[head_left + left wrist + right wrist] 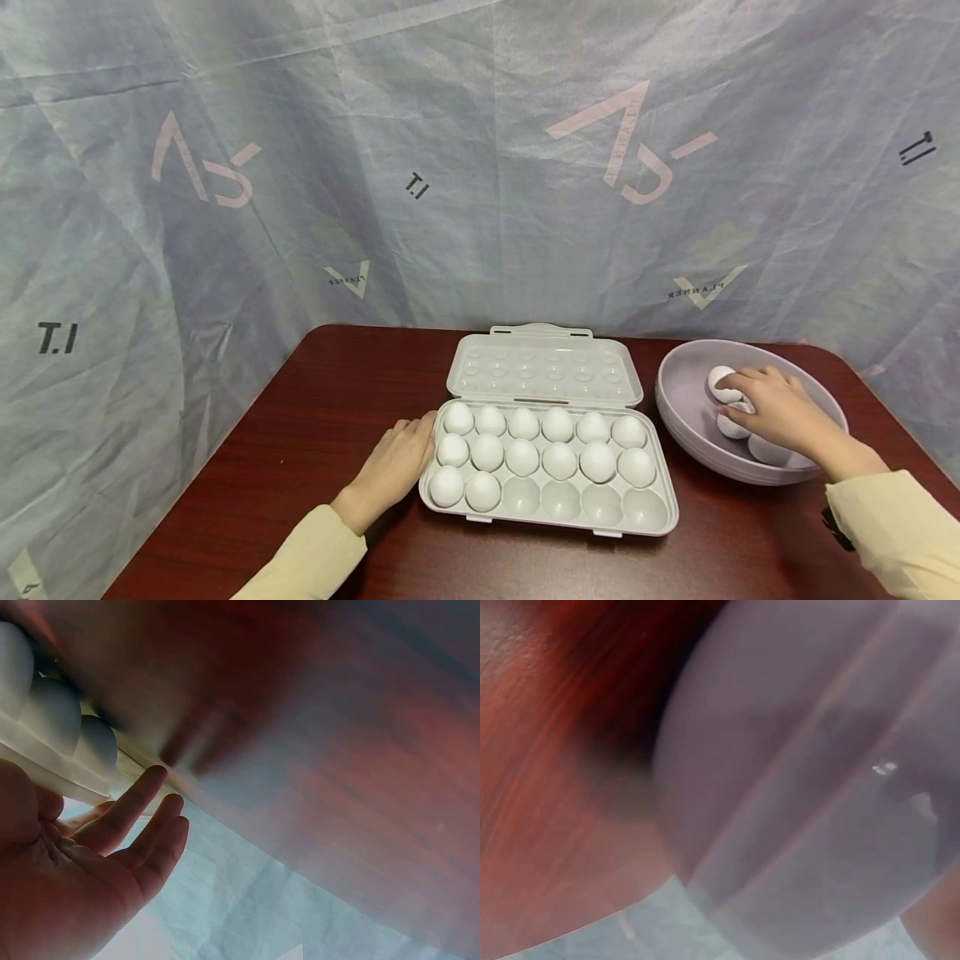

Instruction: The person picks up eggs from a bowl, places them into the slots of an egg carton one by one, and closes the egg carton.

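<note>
Reaching down into the round bowl (pixel 684 400), the right hand (pixel 780 408) has its thumb and pointing finger right at two white eggs. The far egg (pixel 717 379) is at ten o'clock from that hand's middle, and the near egg (pixel 731 427) is at nine o'clock, by the thumb. A third egg (pixel 768 452) lies near six o'clock. They look almost round, so I cannot tell which way is their long way. The left hand (pixel 393 458) is much farther off. The right thumb and finger bend, but I cannot tell if they pinch an egg. Four bare cups (pixel 561 502) in the egg box (pixel 547 522) are at eight o'clock from the right hand. The box runs long from nine to three. At its nine o'clock end, the left hand's fingers stretch out loosely, holding nothing.
</note>
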Tool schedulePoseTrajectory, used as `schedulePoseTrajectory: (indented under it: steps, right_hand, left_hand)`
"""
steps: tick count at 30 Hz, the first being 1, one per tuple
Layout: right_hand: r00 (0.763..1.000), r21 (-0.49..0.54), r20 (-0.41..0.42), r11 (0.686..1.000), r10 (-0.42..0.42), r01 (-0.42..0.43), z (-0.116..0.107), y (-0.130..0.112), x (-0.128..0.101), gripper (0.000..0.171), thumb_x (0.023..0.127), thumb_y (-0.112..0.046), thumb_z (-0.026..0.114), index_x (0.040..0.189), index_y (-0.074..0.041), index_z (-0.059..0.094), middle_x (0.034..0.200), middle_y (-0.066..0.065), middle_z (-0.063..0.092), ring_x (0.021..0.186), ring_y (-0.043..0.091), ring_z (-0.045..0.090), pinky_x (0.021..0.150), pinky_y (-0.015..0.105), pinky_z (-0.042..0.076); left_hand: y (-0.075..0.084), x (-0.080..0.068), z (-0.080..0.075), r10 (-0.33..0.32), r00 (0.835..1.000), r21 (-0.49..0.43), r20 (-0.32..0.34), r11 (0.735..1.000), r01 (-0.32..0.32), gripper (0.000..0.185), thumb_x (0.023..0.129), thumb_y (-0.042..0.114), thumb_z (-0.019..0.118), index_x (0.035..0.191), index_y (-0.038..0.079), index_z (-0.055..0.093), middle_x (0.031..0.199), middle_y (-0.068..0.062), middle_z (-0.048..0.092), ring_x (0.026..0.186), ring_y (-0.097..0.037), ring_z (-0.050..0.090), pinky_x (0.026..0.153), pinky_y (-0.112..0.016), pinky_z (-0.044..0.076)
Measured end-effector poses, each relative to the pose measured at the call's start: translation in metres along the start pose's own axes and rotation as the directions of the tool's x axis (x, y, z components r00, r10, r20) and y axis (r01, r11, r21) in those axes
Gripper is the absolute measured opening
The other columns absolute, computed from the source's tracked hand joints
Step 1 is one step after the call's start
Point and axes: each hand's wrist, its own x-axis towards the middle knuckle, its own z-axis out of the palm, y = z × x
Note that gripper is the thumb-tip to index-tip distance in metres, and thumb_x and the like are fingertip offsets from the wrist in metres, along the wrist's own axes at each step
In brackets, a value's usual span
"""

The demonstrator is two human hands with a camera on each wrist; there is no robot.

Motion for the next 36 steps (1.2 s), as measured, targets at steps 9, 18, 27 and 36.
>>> schedulePoseTrajectory:
  steps: [9,18,27,36]
  right_hand:
    - [0.995,-0.002,0.073,0.997,0.071,-0.071,0.002,0.013,-0.005,0.038,0.074,-0.026,0.07,0.103,-0.003,0.062,0.107,0.025,0.059,0.096,0.045,0.048,0.07,0.059,0.034]
    - [0.99,-0.011,0.089,0.994,0.109,-0.108,0.004,0.016,-0.007,0.043,0.073,-0.032,0.07,0.1,0.0,0.062,0.102,0.024,0.061,0.091,0.043,0.049,0.066,0.056,0.034]
    - [0.982,-0.011,0.134,0.991,0.136,-0.135,0.006,0.018,-0.006,0.049,0.071,-0.036,0.071,0.101,0.002,0.062,0.107,0.03,0.056,0.09,0.046,0.048,0.066,0.056,0.033]
    - [0.986,0.03,0.108,0.991,0.129,-0.133,0.01,0.015,-0.007,0.048,0.067,-0.034,0.075,0.098,-0.003,0.058,0.092,0.017,0.063,0.08,0.035,0.05,0.059,0.046,0.031]
  left_hand:
    - [0.001,0.001,-0.001,-0.005,1.0,-0.009,0.013,1.0,0.005,0.026,0.091,0.013,0.048,0.114,0.002,0.053,0.087,-0.009,0.065,0.082,-0.03,0.061,0.068,-0.043,0.048]
    - [0.001,0.001,-0.001,-0.01,1.0,-0.002,0.02,1.0,0.01,0.027,0.09,0.012,0.049,0.114,0.001,0.053,0.089,-0.01,0.065,0.084,-0.03,0.061,0.069,-0.043,0.048]
    - [0.001,0.001,-0.001,-0.009,1.0,0.0,0.017,1.0,0.009,0.026,0.09,0.012,0.049,0.113,0.002,0.053,0.087,-0.009,0.065,0.083,-0.029,0.061,0.069,-0.043,0.048]
    - [0.001,0.001,-0.001,-0.017,0.999,-0.004,0.027,1.0,0.017,0.026,0.091,0.013,0.048,0.114,0.001,0.053,0.089,-0.01,0.065,0.084,-0.03,0.061,0.07,-0.043,0.048]
